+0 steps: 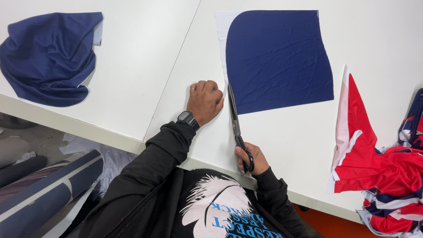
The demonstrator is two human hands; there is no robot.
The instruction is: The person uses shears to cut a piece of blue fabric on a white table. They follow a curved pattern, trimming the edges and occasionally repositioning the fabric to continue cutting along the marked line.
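Right hand (251, 158) grips the scissors (235, 128), blades along the navy fabric's (277, 59) white edge on the table (141, 66). Left hand (205, 101), fingers curled together, presses that edge.

Navy fabric panel (280, 59) with white margin, black scissors (238, 130), red-white cloth (374, 163).

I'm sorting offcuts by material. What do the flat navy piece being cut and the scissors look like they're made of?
The flat navy fabric piece looks like a thin, smooth matte knit, probably synthetic: it lies limp with soft ripples. The long scissors have dull grey, metal-looking blades and glossy black handles, plastic or coated.
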